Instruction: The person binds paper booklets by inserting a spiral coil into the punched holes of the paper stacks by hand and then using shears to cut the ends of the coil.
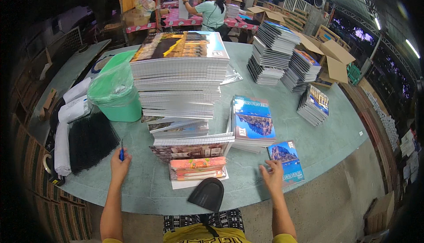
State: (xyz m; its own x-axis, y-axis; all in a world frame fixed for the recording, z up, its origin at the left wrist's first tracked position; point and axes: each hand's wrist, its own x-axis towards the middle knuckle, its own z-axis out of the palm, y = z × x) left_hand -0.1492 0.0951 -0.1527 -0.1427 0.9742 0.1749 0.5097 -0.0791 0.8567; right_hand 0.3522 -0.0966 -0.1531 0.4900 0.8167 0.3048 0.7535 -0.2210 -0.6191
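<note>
My left hand [119,167] is closed round a small blue tool [122,154] with a thin dark tip pointing up; its exact kind is too small to tell. Over the left edge of a spiral-bound notebook [289,165] with a blue seaside cover hovers my right hand [273,174], fingers apart and holding nothing. I cannot tell whether its fingertips touch the cover. Just beyond lies a stack of similar blue notebooks [254,119]. Between my hands are an orange-and-pink packet [198,168] on white paper and a dark rounded pad [207,194] near the table edge.
A tall stack of books [179,79] rises mid-table. To its left stand a green bin [117,106] with a plastic liner, white rolls [64,141] and black bristles [92,143]. More notebook stacks [271,48] and open cartons [333,57] fill the far right. Another person [212,13] works beyond.
</note>
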